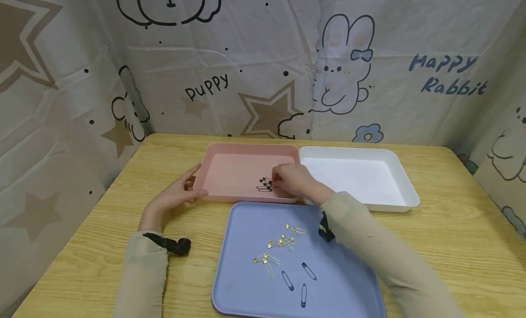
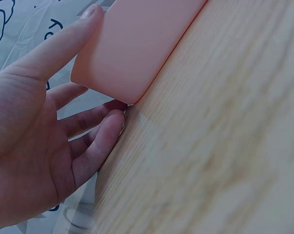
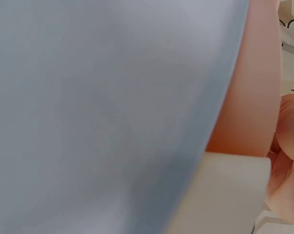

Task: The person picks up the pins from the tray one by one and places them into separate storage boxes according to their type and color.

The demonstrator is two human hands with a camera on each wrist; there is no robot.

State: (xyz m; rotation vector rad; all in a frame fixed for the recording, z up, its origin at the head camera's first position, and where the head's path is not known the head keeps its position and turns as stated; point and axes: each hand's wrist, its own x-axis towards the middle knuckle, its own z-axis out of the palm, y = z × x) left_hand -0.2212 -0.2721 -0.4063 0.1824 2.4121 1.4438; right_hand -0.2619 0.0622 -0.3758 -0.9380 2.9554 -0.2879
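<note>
My left hand (image 1: 176,190) holds the near left corner of the pink tray (image 1: 242,165), its thumb along the front and its fingers at the side; the left wrist view shows the thumb (image 2: 64,51) near the rim. Inside that tray's right part, my right hand (image 1: 297,178) reaches down with bent fingers at a small cluster of black safety pins (image 1: 265,186). Its fingertips are partly hidden, and I cannot tell whether a pin is between them. On the blue tray (image 1: 242,299) lie several gold safety pins (image 1: 281,243) and three black safety pins (image 1: 304,295).
A white tray (image 1: 357,172) stands right of the pink one, beside it, under the right forearm's reach. The blue tray lies in front of both. All rest on a wooden table (image 1: 435,245) with a printed cloth (image 1: 255,44) hanging behind and at the sides.
</note>
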